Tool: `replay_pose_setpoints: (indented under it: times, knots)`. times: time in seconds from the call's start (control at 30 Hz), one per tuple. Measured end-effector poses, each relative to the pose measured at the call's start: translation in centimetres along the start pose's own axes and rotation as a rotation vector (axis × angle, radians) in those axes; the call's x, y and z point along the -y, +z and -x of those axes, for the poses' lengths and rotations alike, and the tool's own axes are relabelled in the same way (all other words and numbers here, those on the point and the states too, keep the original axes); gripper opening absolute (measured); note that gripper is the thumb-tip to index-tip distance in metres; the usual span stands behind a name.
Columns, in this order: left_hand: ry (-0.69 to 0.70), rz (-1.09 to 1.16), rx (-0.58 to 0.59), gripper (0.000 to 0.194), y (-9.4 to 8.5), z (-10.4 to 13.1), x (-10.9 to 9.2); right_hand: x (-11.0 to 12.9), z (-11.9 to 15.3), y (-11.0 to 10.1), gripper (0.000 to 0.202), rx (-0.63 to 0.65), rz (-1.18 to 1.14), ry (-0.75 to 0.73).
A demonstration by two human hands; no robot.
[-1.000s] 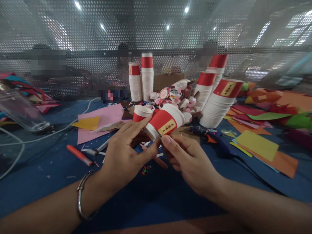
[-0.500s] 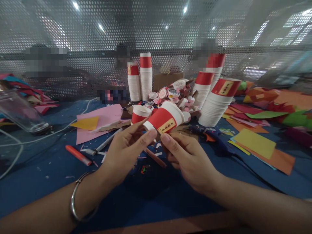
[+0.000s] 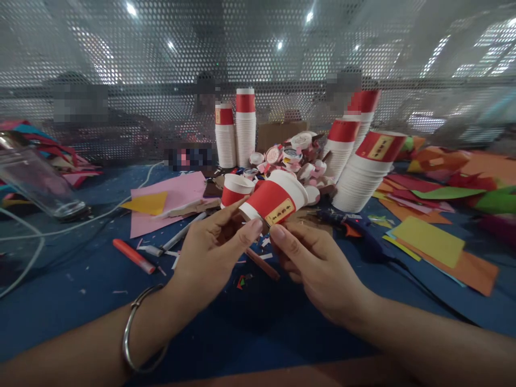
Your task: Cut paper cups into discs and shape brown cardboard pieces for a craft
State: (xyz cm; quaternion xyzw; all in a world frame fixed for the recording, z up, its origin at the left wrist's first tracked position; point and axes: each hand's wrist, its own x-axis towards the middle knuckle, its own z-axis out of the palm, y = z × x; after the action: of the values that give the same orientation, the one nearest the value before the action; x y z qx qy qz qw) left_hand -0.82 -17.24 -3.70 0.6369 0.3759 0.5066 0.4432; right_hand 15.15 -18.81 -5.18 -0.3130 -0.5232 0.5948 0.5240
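A white paper cup with a red band and a gold label (image 3: 271, 200) is held tilted above the table, its rim toward the upper right. My left hand (image 3: 213, 252) grips its base from the left, thumb in front. From the right, my right hand (image 3: 318, 258) pinches at the lower edge beside the label; its lower fingers are partly hidden. Just behind, a second red and white cup (image 3: 237, 189) stands upright. A brown stick (image 3: 262, 263) lies on the table beneath the hands.
Cup stacks (image 3: 226, 145) stand at the back and right (image 3: 357, 180), around a heap of round paper pieces (image 3: 300, 141). A glue gun (image 3: 368, 236) with a cord lies right, near coloured paper (image 3: 429, 239). A glass bottle (image 3: 40, 177) and red marker (image 3: 133, 256) are left.
The view has shifted slightly, so the table items appear a little further right. Both hands keep their hold on the tilted cup.
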Motion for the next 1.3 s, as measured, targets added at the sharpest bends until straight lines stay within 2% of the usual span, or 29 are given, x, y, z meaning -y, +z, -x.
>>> replay_pose_setpoints:
  times: [0.3, 0.63, 0.83, 1.17, 1.3]
  knots:
    - [0.055, -0.038, -0.038, 0.024, 0.18, 0.27, 0.10, -0.05, 0.04, -0.21, 0.042, 0.020, 0.061, -0.053]
    - [0.202, -0.240, -0.078, 0.040, -0.47, 0.34, 0.23, -0.15, 0.27, -0.21, 0.040, 0.019, 0.052, -0.085]
    - [0.193, -0.251, -0.082, 0.042, -0.40, 0.46, 0.14, 0.17, 0.34, 0.01, 0.039, 0.033, 0.025, -0.097]
    - [0.030, 0.053, -0.088, 0.038, 0.19, 0.49, 0.15, 0.53, 0.24, 0.14, 0.040, 0.020, 0.062, -0.124]
    - [0.086, 0.042, -0.138, 0.039, 0.07, 0.50, -0.02, 0.32, 0.12, 0.20, 0.044, 0.027, 0.088, -0.146]
